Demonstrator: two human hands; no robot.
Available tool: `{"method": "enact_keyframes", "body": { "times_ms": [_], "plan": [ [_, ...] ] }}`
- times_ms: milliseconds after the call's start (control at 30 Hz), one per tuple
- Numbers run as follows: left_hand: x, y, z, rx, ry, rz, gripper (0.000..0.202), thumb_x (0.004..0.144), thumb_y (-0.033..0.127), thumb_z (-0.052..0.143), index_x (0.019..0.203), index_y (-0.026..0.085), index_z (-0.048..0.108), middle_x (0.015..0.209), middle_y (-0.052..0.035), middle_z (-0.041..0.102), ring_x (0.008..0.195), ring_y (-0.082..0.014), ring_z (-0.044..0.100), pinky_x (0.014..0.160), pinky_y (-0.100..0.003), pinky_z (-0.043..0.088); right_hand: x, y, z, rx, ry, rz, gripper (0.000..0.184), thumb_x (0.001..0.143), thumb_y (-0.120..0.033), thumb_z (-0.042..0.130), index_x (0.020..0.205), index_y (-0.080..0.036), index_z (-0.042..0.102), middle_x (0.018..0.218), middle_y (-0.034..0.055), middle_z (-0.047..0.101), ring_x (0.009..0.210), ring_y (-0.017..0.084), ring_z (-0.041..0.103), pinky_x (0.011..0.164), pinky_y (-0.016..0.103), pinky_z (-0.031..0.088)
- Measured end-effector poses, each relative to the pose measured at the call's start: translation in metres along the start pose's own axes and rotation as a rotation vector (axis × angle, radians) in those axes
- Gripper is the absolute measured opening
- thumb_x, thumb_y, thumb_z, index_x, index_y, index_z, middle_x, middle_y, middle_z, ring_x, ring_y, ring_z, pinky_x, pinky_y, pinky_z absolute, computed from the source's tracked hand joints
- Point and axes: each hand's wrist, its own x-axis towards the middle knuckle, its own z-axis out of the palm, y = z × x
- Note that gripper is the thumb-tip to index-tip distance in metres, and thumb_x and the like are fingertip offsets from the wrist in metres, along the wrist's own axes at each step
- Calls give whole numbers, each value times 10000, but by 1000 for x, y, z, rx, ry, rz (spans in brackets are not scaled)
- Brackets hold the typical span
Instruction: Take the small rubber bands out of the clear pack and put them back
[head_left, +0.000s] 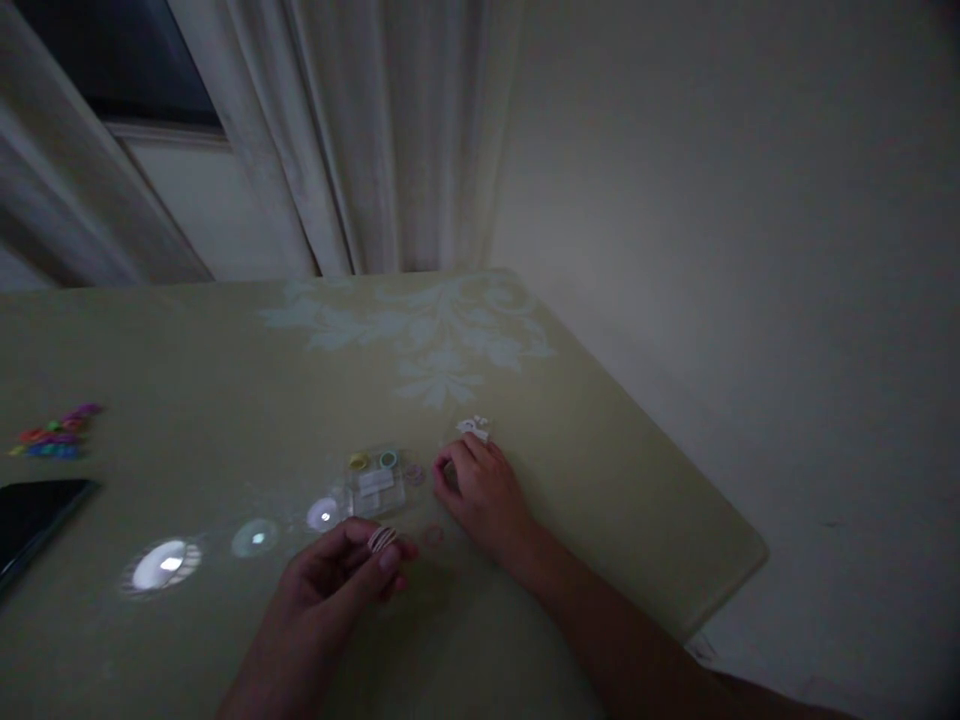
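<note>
My left hand (334, 590) pinches a small white-and-dark striped piece (382, 540) between thumb and fingers, just above the table; its exact kind is unclear. My right hand (480, 490) rests on the table with fingers curled and thumb near the index finger. Its fingertips touch or nearly touch a cluster of small white pieces (474, 427), and whatever they hold is hidden. Between the hands lies a clear compartment box (376, 482) with a yellow ring (358, 461) and a teal ring (388, 459) in it. Beside it are pinkish rings (414, 474) and a single pink ring (434, 537).
A heap of small colourful pieces (56, 438) lies at the far left, behind a dark flat device (37, 520). Lamp reflections shine on the glossy table (225, 400). Curtains (405, 140) hang behind it, and a pale wall (712, 250) runs along the right.
</note>
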Motion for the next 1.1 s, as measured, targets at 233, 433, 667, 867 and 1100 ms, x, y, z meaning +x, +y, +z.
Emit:
{"method": "enact_keyframes", "body": {
  "times_ms": [233, 433, 667, 867, 1100],
  "plan": [
    [-6, 4, 9, -169, 61, -35, 453, 741, 611, 871, 837, 196, 717, 826, -28, 770, 692, -149, 675, 658, -219, 530, -15, -12, -14, 393, 164, -146, 38, 942, -194, 627, 917, -199, 656, 785, -13, 552, 736, 149, 553, 694, 265, 444],
    [-1, 0, 6, -186, 2, -16, 442, 727, 565, 901, 809, 180, 701, 820, -43, 750, 679, -152, 671, 618, -220, 519, -22, -19, -14, 437, 161, -294, 78, 957, -222, 626, 888, -199, 655, 743, -10, 542, 696, 154, 535, 674, 277, 444],
    [-3, -2, 9, -211, 2, -22, 491, 785, 646, 817, 765, 164, 728, 753, -42, 698, 681, -167, 650, 626, -249, 530, -24, -17, -9, 418, 114, -327, 82, 953, -258, 637, 902, -201, 668, 788, 11, 607, 712, 157, 561, 715, 289, 482],
    [-1, -2, 5, -167, -10, -37, 446, 768, 591, 860, 797, 194, 658, 661, 4, 675, 555, -119, 595, 521, -201, 451, -25, -20, -12, 408, 167, -344, 68, 950, -243, 631, 906, -208, 669, 775, 15, 618, 692, 158, 560, 682, 287, 479],
    [-2, -1, 3, -141, -21, -46, 392, 720, 508, 919, 859, 179, 758, 791, -48, 746, 710, -173, 681, 632, -233, 535, -24, -20, -13, 400, 197, -376, 73, 952, -238, 636, 886, -209, 650, 761, 10, 603, 695, 158, 563, 685, 289, 476]
  ]
}}
